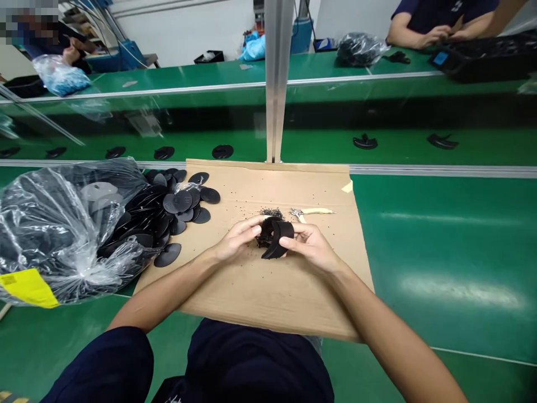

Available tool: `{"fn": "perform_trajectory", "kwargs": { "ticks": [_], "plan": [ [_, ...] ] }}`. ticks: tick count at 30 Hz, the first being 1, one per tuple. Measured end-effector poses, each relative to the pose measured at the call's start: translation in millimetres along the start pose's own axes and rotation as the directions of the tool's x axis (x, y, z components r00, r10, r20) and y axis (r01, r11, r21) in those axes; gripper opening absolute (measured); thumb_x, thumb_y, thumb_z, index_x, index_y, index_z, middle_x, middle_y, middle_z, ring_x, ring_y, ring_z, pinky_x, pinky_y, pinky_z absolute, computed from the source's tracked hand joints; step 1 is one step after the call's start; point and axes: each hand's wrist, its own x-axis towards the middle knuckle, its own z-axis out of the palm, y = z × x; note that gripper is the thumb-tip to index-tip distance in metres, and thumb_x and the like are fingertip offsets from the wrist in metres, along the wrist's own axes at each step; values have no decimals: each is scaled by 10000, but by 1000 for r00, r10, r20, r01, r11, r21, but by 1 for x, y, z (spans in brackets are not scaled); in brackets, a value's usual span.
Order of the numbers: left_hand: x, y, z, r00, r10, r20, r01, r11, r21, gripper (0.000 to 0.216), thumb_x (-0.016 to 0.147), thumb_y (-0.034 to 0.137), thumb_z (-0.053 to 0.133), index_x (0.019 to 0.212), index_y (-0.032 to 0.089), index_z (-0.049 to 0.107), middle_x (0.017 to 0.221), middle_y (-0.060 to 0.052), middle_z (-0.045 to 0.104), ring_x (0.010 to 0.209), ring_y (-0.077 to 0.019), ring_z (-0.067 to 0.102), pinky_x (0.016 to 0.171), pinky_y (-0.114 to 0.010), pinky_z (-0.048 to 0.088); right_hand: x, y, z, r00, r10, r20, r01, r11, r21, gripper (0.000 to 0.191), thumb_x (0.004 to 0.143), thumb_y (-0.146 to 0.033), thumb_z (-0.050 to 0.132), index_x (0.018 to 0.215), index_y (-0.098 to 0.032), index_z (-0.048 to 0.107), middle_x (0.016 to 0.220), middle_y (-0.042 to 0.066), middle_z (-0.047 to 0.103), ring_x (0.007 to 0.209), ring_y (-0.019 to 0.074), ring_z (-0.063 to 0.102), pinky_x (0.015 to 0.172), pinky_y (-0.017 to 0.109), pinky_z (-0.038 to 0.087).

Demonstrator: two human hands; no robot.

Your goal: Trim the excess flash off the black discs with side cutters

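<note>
Over the cardboard sheet [235,291], both hands hold a black curved plastic part [280,238]. My right hand [312,246] pinches its right side, thumb in front and fingers behind. Fingers of my left hand [239,238] close on its left edge, partly hidden by the part. Just beyond the hands lies a small heap of black trimmings [272,212], with crumbs scattered around it. Beside that heap rest nippers with pale yellow handles [314,211], one handle partly behind my right hand.
To the left, a clear plastic bag [50,196] spills black oval discs [182,200] onto the cardboard. A metal post [276,84] rises behind it. Black parts [364,142] are spaced along the green belt [319,146]. Two people sit across, one with hands [444,34] near a black crate [482,59].
</note>
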Motion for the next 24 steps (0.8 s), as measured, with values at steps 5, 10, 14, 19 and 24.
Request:
{"fn": "perform_trajectory", "kwargs": {
  "ticks": [5,10,14,19,24],
  "plan": [
    [6,-8,4,984,-99,-145,102,995,10,397,817,476,772,1055,159,774,1035,-78,773,962,-240,722,857,-350,583,2,6,1,999,53,-10,-54,996,-73,417,700,-458,888,989,-172,797,878,45,791,776,178,737,725,307,624],
    [11,-12,-5,930,-16,-368,29,999,30,390,771,493,816,923,139,757,849,-47,746,738,-153,675,672,-260,555,3,7,1,997,2,-71,-9,995,-97,403,727,-471,868,999,-183,795,927,53,803,829,194,753,818,352,634],
    [11,-2,-12,868,148,-474,-107,988,114,404,728,507,855,860,142,743,808,-27,722,710,-131,660,650,-240,556,6,8,-3,938,-128,-322,92,988,-123,462,679,-517,888,1001,-205,777,977,58,805,898,218,759,864,385,636],
    [7,-4,1,883,217,-415,-146,970,195,399,727,483,867,901,156,720,904,-37,715,811,-143,694,747,-248,583,7,13,-1,919,-99,-381,50,989,-138,498,659,-548,888,983,-193,756,933,57,801,856,219,761,845,382,637],
    [3,-16,7,905,227,-360,-100,936,338,303,810,435,811,914,166,718,914,-31,628,826,-130,649,722,-213,539,3,11,6,959,-77,-272,27,983,-182,478,695,-548,860,987,-182,757,896,40,773,836,200,744,828,359,625]
  ]
}}
